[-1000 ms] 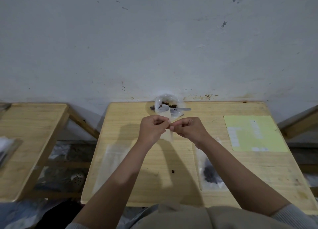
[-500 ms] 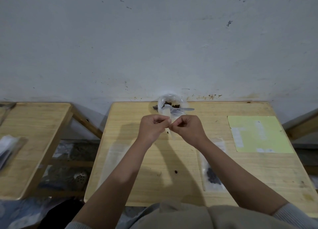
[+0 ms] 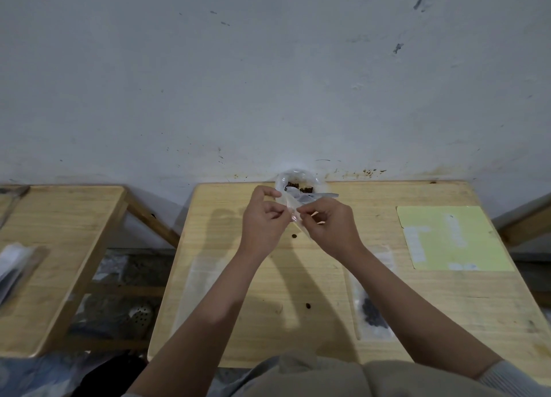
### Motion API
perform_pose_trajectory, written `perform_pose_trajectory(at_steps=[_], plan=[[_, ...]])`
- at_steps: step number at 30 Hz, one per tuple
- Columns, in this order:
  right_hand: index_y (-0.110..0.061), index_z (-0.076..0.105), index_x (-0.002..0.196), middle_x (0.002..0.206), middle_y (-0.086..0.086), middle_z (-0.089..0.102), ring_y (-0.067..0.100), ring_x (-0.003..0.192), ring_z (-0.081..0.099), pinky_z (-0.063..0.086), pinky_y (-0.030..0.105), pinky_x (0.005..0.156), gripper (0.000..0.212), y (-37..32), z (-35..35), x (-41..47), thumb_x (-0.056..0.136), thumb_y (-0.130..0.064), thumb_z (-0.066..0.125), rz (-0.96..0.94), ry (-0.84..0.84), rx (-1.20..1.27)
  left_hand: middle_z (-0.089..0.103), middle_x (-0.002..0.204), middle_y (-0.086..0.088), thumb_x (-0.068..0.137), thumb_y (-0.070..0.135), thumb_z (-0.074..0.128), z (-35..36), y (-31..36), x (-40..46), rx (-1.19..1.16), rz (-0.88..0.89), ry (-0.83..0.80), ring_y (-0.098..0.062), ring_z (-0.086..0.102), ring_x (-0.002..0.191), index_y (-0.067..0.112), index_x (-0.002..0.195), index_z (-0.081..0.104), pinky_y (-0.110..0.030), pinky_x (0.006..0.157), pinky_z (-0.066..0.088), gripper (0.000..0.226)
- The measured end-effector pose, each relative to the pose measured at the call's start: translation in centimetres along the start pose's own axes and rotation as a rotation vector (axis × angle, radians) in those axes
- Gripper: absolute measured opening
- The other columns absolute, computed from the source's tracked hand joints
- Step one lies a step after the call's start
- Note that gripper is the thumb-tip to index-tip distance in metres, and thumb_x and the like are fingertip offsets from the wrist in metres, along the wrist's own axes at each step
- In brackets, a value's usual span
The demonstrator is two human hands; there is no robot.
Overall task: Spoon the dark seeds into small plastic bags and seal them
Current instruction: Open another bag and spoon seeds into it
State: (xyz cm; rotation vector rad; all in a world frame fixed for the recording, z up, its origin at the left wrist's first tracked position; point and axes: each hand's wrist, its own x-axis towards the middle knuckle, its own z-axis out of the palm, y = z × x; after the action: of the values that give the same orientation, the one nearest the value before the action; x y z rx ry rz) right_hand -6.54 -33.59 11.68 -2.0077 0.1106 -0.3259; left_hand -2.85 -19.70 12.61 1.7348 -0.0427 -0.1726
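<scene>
Above the middle of the wooden table [image 3: 328,277], my left hand [image 3: 264,220] and my right hand [image 3: 329,225] pinch the top of a small clear plastic bag [image 3: 293,210] from either side. The bag hangs tilted between my fingertips. Behind it, at the table's far edge against the wall, sits a clear plastic container [image 3: 295,180] with dark seeds [image 3: 301,188] and a plastic spoon [image 3: 323,195] resting in it. A filled bag of dark seeds [image 3: 372,310] lies flat at the right, partly under my right forearm.
Two loose seeds lie on the table, one [image 3: 294,236] just under the bag and one [image 3: 307,306] nearer me. A flat stack of clear bags [image 3: 193,289] lies left of my left arm. A yellow-green sheet [image 3: 447,235] lies at the right. Another wooden table [image 3: 56,247] stands left.
My hands have drawn slightly apart and the bag's top has tilted and spread between them. A loose seed now shows on the table beneath the bag.
</scene>
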Motion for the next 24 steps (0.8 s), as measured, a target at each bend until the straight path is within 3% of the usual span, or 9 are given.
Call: perform_pose_trajectory(at_steps=[5,9,13,16,20,24], plan=[[-0.009,0.077,0.087,0.078,-0.003,0.073,0.017,0.057,0.068,0.052,0.021,0.058,0.008,-1.0,0.1,0.2,0.080,-0.007,0.072,0.073,-0.005,-0.053,0.070,0.078,-0.006,0.079,-0.002,0.068,0.5,0.0,-0.1,0.103,0.043,0.054,-0.017,0.070,0.076,0.017,0.081,0.068,-0.024,0.070,0.053,0.019],[-0.012,0.077,0.088,0.078,-0.003,0.073,0.016,0.060,0.069,0.054,0.020,0.060,0.009,-1.1,-0.1,0.5,0.080,-0.009,0.073,0.082,-0.048,-0.033,0.070,0.075,0.004,0.076,0.005,0.077,0.3,0.5,-0.4,0.056,0.010,0.110,0.002,0.067,0.063,0.008,0.083,0.073,-0.008,0.061,0.047,0.009],[-0.009,0.076,0.088,0.082,0.004,0.074,0.013,0.069,0.070,0.056,0.023,0.068,0.010,-0.9,-0.4,0.8,0.079,-0.007,0.074,0.131,-0.056,0.016,0.068,0.072,0.003,0.071,0.003,0.080,0.2,0.8,0.1,0.036,-0.033,0.127,0.002,0.065,0.061,0.011,0.077,0.073,-0.010,0.061,0.048,0.012],[-0.006,0.076,0.088,0.081,0.007,0.073,0.009,0.065,0.066,0.054,0.020,0.068,0.011,-0.9,-0.5,1.2,0.079,-0.003,0.072,0.119,-0.039,0.020,0.067,0.068,0.001,0.072,-0.001,0.076,0.2,1.0,0.5,0.053,-0.064,0.125,-0.004,0.063,0.059,0.015,0.072,0.071,-0.015,0.063,0.050,0.017],[-0.008,0.076,0.088,0.082,0.005,0.073,0.005,0.064,0.062,0.051,0.013,0.064,0.015,-1.0,0.0,1.4,0.077,0.001,0.069,0.015,-0.020,-0.058,0.060,0.059,0.003,0.071,-0.005,0.069,0.4,1.9,0.5,0.134,-0.051,0.108,0.003,0.050,0.043,0.013,0.075,0.071,-0.009,0.050,0.040,0.018],[-0.008,0.076,0.086,0.079,0.008,0.071,0.017,0.062,0.064,0.052,0.025,0.055,0.019,-1.4,0.9,1.3,0.075,0.004,0.067,-0.094,-0.027,-0.114,0.057,0.059,0.005,0.068,-0.002,0.071,0.4,2.2,0.7,0.173,-0.048,0.117,0.002,0.048,0.042,0.018,0.067,0.067,-0.009,0.049,0.039,0.021]])
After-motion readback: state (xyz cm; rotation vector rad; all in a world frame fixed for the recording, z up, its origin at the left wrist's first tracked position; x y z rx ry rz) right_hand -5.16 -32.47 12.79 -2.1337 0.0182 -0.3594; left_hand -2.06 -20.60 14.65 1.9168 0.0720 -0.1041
